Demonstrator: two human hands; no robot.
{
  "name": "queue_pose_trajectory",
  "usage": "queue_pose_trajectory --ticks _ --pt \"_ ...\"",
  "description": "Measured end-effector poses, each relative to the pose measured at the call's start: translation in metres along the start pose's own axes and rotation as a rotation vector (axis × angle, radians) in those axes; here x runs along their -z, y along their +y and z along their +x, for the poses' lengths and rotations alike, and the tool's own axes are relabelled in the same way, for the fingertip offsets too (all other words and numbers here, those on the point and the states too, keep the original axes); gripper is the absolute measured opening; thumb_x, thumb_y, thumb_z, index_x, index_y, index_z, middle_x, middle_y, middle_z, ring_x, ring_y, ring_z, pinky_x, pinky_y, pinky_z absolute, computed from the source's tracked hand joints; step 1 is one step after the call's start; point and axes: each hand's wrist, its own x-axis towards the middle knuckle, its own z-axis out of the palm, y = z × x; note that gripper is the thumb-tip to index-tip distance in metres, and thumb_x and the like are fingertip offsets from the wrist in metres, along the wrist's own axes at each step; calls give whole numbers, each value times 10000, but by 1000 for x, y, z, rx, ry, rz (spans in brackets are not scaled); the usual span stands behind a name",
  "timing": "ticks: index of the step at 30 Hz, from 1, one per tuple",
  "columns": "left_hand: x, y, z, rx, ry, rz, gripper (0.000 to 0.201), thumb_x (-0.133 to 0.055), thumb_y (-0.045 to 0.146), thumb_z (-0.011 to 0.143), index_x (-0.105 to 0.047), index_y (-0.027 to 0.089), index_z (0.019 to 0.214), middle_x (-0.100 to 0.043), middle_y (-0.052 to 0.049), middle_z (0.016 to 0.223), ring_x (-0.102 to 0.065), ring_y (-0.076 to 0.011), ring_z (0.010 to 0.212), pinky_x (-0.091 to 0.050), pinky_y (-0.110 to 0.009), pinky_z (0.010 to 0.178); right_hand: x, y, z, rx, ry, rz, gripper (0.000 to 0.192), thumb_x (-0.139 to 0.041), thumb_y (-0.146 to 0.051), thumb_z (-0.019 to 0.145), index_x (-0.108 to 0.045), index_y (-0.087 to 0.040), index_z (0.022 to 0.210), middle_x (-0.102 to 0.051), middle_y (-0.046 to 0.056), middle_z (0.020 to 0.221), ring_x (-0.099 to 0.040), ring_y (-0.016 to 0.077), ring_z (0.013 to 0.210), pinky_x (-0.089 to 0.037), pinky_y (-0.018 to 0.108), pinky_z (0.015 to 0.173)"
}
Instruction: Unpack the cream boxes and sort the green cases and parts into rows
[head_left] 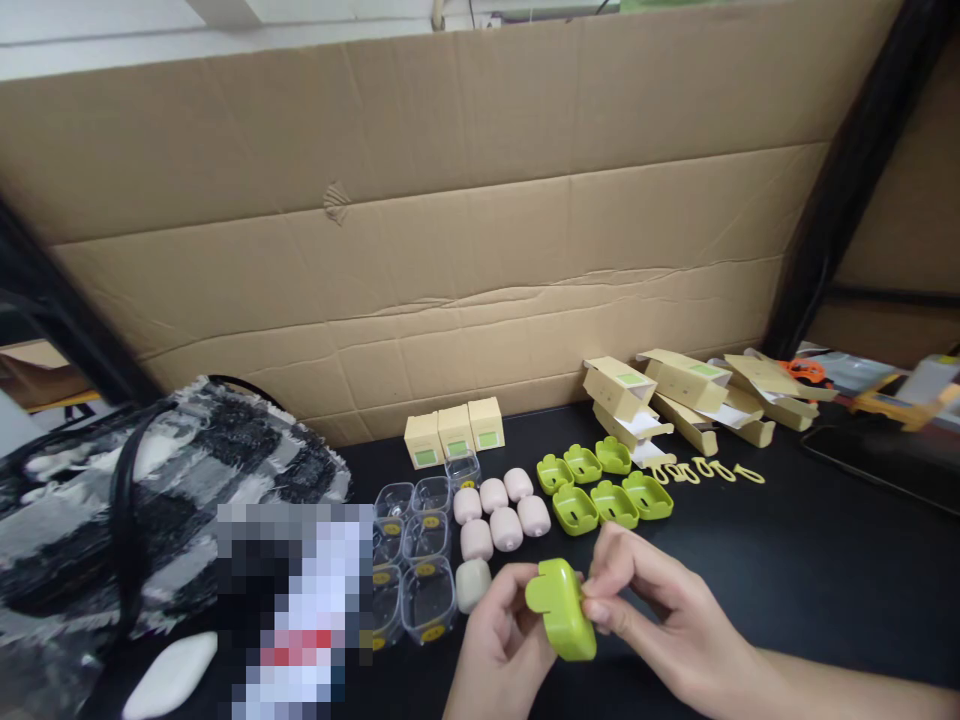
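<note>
Both hands pinching green case: left hand, right hand; long axis tilted, eared end up-left.

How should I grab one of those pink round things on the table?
Come from above and pinch a pink piece across its two rounded sides with finger and thumb. They lie flat and close together beside the clear cases, so take an outer one, probably, where there is room.

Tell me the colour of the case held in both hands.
The case is lime green, seen best in the head view.
</note>
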Motion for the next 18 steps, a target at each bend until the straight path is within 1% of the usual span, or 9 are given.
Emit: queue_pose_trajectory --ticks 2,4,7,8,10,11,13,16,18 --pt "0 0 2 16 0 1 263 -855 350 583 -686 189 704 -711 -18 692 -644 -194 707 -483 -279 685 3 -4 3 35 -11 -67 177 -605 -247 899 -559 -218 731 -587 4 698 -567 135 643 -483 235 592" --pt "-2 0 3 50 -7 8 249 -845 340 597 -669 176 662 -673 6 622 -602 -154 617 -460 -246 613 8 -11 8 82 -79 -175 82 -672 -294 849 -620 -233 865 -636 38 813 -615 168 739 -515 264 656" --pt "-3 -1 2 91 -12 22 294 -848 363 586 -637 166 646 -607 34 569 -539 -112 524 -441 -224 545 15 -23 16 269 -311 -451 591 -774 -408 725 -568 -230 1250 -663 132 1059 -642 266 884 -529 355 733" --pt "-3 -2 1 90 -7 28 314 -849 376 580 -622 166 634 -587 39 560 -530 -106 520 -440 -219 542 17 -27 19 345 -396 -551 628 -764 -388 738 -541 -230 1304 -671 144 1078 -648 279 881 -526 367 729" --pt "-2 -6 0 80 6 42 346 -839 408 587 -588 170 604 -570 37 564 -535 -106 540 -448 -218 558 23 -32 24 441 -517 -692 471 -677 -288 824 -570 -244 1280 -704 125 1007 -659 262 819 -519 357 696" --pt "-2 -7 0 73 13 44 357 -830 423 597 -574 174 596 -583 26 591 -546 -110 557 -457 -223 574 27 -34 27 441 -536 -716 408 -645 -244 837 -590 -244 1241 -710 113 971 -658 249 802 -517 348 692" --pt "-1 -10 0 66 16 48 366 -816 437 613 -555 181 601 -627 -1 676 -563 -111 562 -470 -238 589 41 -34 33 337 -477 -683 375 -664 -218 773 -597 -241 1142 -694 89 940 -646 237 810 -518 337 705" --pt "0 -12 -1 80 -7 84 361 -805 424 629 -533 186 629 -612 10 677 -531 -81 494 -434 -221 542 64 -31 39 62 -335 -614 406 -691 -151 620 -519 -255 973 -638 36 910 -606 218 801 -515 325 705" --pt "-1 -12 -2 136 -60 146 354 -790 407 646 -511 188 646 -557 40 594 -484 -64 448 -377 -201 495 75 -28 37 -76 -383 -591 397 -673 -95 581 -466 -256 878 -608 6 879 -581 198 783 -511 306 692"
